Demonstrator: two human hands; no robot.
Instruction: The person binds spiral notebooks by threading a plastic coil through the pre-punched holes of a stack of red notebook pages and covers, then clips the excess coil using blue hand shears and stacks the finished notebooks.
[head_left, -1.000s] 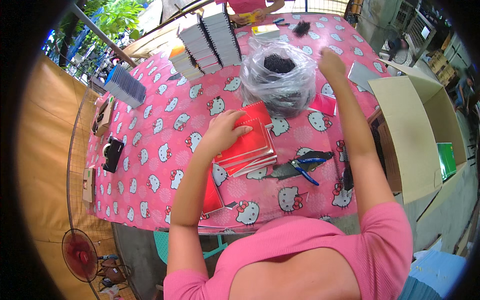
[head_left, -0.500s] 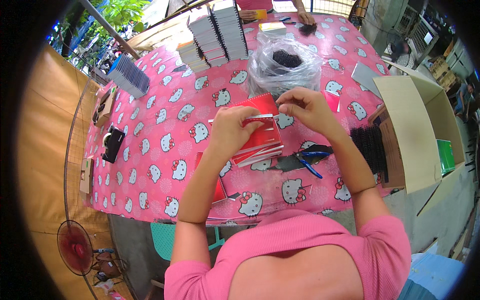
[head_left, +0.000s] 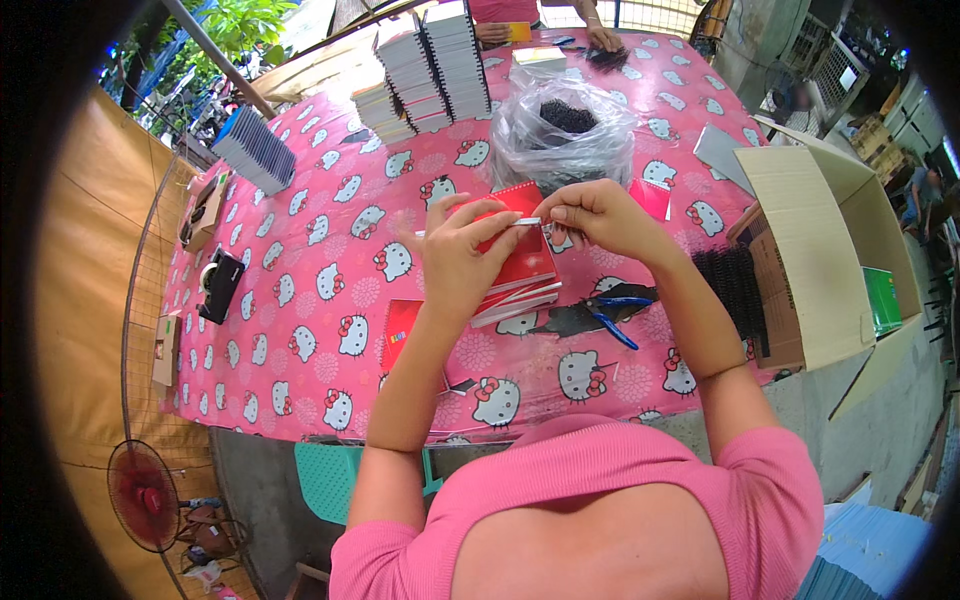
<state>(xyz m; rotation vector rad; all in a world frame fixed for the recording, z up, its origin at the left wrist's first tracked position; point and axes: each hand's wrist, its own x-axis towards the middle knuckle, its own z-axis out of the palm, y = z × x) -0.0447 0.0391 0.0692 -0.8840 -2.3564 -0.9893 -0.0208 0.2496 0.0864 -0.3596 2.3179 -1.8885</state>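
Observation:
My left hand point(head_left: 462, 252) grips the top red notebook point(head_left: 520, 262) of a small stack point(head_left: 522, 296) on the pink patterned table point(head_left: 330, 250). My right hand point(head_left: 592, 214) pinches the top edge of that same notebook, where a thin pale strip runs between both hands. A clear plastic bag point(head_left: 565, 135) holding black spiral coils stands just behind the hands. Blue-handled pliers point(head_left: 612, 312) lie to the right of the stack. Another red notebook point(head_left: 403, 330) lies flat under my left forearm.
Tall stacks of notebooks point(head_left: 430, 65) stand at the back, a grey stack point(head_left: 255, 150) at the left. An open cardboard box point(head_left: 830, 250) and black coils point(head_left: 735, 290) sit at the right. A tape dispenser point(head_left: 218, 285) lies left. Another person's hands point(head_left: 600, 35) work at the far end.
My right hand came back from the plastic bag to the red notebook. Both hands now hold the notebook lifted off the stack, close together.

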